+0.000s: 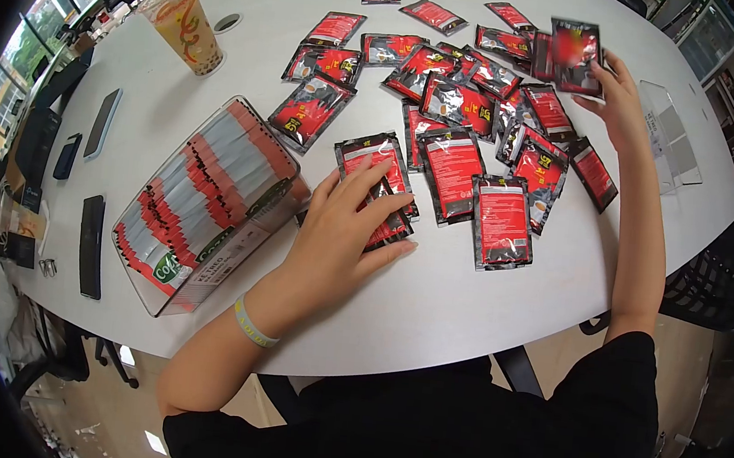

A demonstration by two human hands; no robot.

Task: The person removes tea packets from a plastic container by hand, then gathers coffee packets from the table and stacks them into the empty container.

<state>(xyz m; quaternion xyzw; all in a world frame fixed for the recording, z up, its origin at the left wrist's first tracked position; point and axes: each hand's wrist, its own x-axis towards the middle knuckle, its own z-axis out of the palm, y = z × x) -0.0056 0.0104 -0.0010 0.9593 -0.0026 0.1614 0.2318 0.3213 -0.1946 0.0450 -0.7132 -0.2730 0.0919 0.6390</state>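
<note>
My left hand (339, 219) lies on the table with fingers spread over red-and-black sachets; one sachet (374, 153) shows from under its fingertips. At the far right of the pile, my right hand (618, 101) holds a red-and-black sachet (576, 48) raised upright by its edge, slightly blurred. Many similar sachets lie scattered and overlapping between my hands, some with the text side up, such as the text-side sachet (504, 229). Left of my left hand stands a clear plastic box (237, 252) filled with rows of red-and-white stick packets.
A white table (501, 308) carries everything. A cup of iced drink (183, 26) stands at the back left. Phones (103, 122) and a black case (92, 247) lie along the left side. A clear plastic lid (677, 148) rests by my right forearm.
</note>
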